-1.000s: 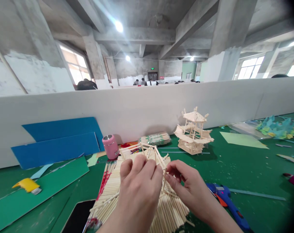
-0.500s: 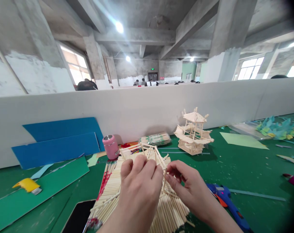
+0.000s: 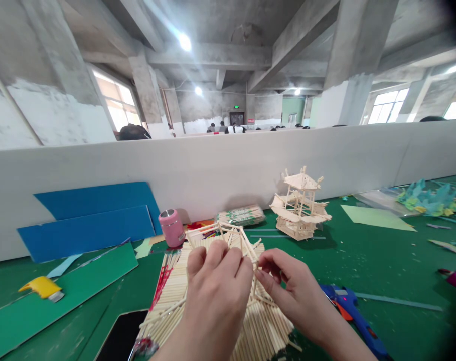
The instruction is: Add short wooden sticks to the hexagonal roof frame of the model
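Note:
A model of thin round wooden sticks (image 3: 267, 331) lies in front of me, with a raised stick frame (image 3: 231, 228) on its ribbed base. My left hand (image 3: 218, 291) is curled over the middle of this frame, knuckles up; its fingertips and whatever they grip are hidden behind the hand. On the frame's right side, my right hand (image 3: 288, 286) pinches a wooden stick at a corner between thumb and fingers. A finished-looking stick pagoda (image 3: 302, 210) stands further back on the right.
A blue glue gun (image 3: 357, 316) lies right of my right hand. Close to the model are a phone (image 3: 122, 336), a pink flask (image 3: 171, 228) and a bagged bundle of sticks (image 3: 243, 214). A yellow-handled tool (image 3: 43, 287) rests on green board (image 3: 96, 281). A white partition (image 3: 212, 160) runs behind.

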The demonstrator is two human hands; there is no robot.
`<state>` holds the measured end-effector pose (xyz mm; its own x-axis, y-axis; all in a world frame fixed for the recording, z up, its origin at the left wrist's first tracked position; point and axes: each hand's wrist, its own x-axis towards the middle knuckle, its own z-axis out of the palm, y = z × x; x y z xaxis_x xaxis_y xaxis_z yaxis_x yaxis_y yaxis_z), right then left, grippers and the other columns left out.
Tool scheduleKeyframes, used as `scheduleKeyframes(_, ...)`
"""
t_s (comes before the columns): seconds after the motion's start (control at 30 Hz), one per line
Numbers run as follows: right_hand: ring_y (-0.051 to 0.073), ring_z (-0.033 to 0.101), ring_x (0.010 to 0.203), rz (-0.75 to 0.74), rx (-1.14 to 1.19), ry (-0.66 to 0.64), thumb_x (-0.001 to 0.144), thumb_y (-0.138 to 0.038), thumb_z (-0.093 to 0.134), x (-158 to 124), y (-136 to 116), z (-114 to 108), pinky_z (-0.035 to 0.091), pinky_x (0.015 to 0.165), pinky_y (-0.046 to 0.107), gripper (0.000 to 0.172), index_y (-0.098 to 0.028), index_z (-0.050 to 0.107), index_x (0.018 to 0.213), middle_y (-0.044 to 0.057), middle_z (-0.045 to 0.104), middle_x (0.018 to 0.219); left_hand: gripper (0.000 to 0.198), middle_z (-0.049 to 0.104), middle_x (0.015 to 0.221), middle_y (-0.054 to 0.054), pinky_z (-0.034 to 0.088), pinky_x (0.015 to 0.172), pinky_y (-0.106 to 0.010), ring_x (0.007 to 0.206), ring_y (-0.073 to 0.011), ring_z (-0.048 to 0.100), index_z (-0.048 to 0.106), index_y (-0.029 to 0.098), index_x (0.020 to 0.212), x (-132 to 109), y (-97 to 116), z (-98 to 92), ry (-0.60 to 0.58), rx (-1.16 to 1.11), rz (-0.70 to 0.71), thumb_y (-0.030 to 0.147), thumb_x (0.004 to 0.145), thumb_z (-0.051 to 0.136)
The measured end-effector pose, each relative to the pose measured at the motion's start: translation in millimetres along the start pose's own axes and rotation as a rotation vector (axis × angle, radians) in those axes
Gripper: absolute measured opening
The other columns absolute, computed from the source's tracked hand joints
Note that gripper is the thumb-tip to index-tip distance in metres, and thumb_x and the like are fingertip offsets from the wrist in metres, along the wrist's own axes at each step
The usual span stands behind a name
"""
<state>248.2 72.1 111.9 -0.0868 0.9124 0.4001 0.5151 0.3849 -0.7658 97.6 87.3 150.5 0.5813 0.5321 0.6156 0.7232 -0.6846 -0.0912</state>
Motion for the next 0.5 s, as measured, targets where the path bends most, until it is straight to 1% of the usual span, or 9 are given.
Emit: scheduleKeyframes(0.5,0.01,0.044,0.063,-0.007,-0.006,0.001,0.083,-0.023,0.044,0.4,-1.6,-0.6,0.037,0.056,0.022,0.006,-0.02,0.049,0.082,-0.002,0.051,0.072,0.016,0.057,0.066,-0.003,0.03,0.067,-0.04,0.072,-0.0227,0.045,0.056,0.017,0.064,2.0,0.6,-2.3,-0.005,0.016,0.013,0.013,0.078,0.051)
